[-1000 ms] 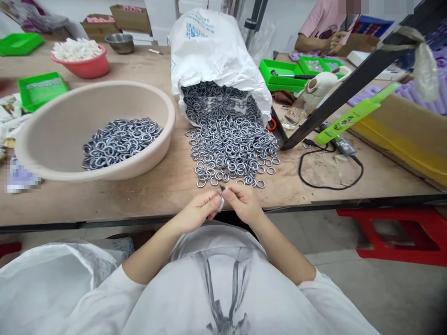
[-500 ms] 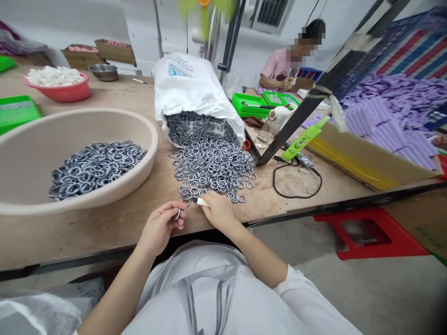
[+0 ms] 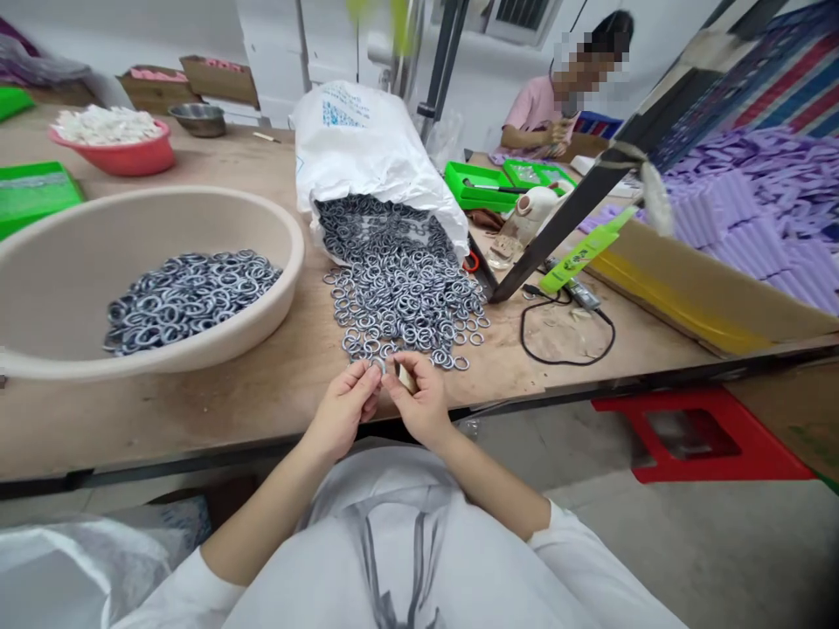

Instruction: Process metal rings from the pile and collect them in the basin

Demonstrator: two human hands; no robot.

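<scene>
My left hand [image 3: 344,411] is closed, pinching a grey ring [image 3: 378,363] between thumb and fingers. Beside it, my right hand [image 3: 425,406] is wrapped round a small tool with a pale handle [image 3: 406,378] and a dark end; its exact kind is hard to make out. Both hands meet over the table's front edge, their fingertips close together at the ring. Just beyond them lies a heap of grey rings [image 3: 406,293], spilling from the mouth of a white sack [image 3: 367,144]. To the left, a large beige basin [image 3: 292,293] holds more such rings [image 3: 190,297].
A slanted dark metal post [image 3: 557,231] rises right of the sack, near a lime-green packet [image 3: 586,253] and black cable [image 3: 567,362]. Purple pieces fill a cardboard box [image 3: 682,288]. A red stool [image 3: 714,437] stands below. Another person [image 3: 534,114] sits across the table.
My left hand has moved right and up with its ring to meet my right hand. The right hand has turned inward, bringing the tool beside the ring. The view has shifted slightly.
</scene>
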